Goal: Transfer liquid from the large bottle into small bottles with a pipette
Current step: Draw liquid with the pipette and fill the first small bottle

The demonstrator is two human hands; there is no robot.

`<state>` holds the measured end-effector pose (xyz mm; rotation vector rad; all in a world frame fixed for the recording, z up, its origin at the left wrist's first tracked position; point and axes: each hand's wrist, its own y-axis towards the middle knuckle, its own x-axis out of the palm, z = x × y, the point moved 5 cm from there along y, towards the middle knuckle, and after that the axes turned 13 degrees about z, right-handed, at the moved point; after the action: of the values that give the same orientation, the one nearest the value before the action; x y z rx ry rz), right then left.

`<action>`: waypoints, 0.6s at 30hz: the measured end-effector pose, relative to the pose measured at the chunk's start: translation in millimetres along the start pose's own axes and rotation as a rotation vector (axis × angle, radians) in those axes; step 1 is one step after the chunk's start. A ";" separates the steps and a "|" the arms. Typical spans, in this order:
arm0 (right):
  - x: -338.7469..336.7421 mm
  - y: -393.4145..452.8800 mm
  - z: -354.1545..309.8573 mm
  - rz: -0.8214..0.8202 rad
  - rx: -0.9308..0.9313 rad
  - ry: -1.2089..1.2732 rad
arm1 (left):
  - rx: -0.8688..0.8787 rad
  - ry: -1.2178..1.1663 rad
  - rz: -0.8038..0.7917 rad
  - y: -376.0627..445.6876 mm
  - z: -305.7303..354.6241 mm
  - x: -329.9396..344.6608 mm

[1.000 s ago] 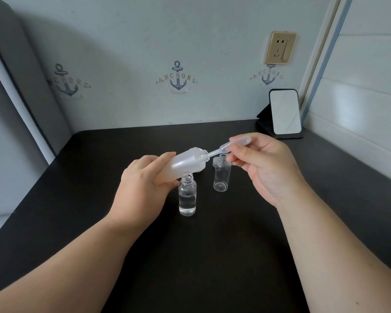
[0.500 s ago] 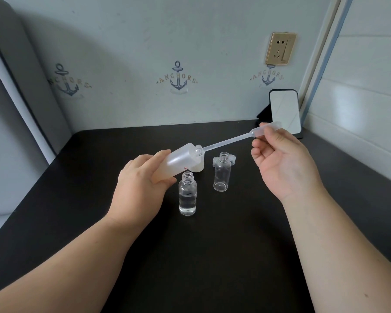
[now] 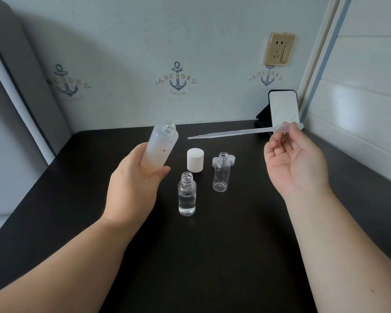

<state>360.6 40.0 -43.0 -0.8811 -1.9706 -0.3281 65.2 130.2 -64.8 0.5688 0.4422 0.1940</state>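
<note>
My left hand (image 3: 134, 184) grips the large frosted bottle (image 3: 160, 147), held nearly upright above the black table with its mouth open. My right hand (image 3: 296, 163) pinches the bulb of a clear plastic pipette (image 3: 239, 132), which lies almost level in the air, tip pointing left and clear of the bottle. Two small clear bottles stand uncapped between my hands: the near one (image 3: 187, 195) holds liquid to about half its height, the far one (image 3: 221, 172) looks empty.
The large bottle's white cap (image 3: 195, 160) stands behind the small bottles. Small clear caps (image 3: 231, 159) lie behind the far bottle. A small mirror on a stand (image 3: 283, 108) sits at the table's back right corner. Walls close the back and right.
The pipette has been drawn fully out of the large bottle and moved right and up. My left hand has tipped the large bottle from slanted toward upright.
</note>
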 end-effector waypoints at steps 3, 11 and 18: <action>0.2 0.0 0.2 0.004 0.008 -0.010 | -0.061 -0.056 0.001 -2.2 -0.3 -0.1; 2.1 -0.3 3.4 -0.025 -0.006 -0.089 | -0.107 -0.051 -0.030 -3.4 -3.9 4.4; 3.4 -1.2 6.0 -0.043 -0.004 -0.112 | -0.111 -0.036 -0.055 -2.1 -9.6 8.8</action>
<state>354.9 44.0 -43.2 -0.8775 -2.0946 -0.3133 68.8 135.7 -76.3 0.4502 0.4094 0.1547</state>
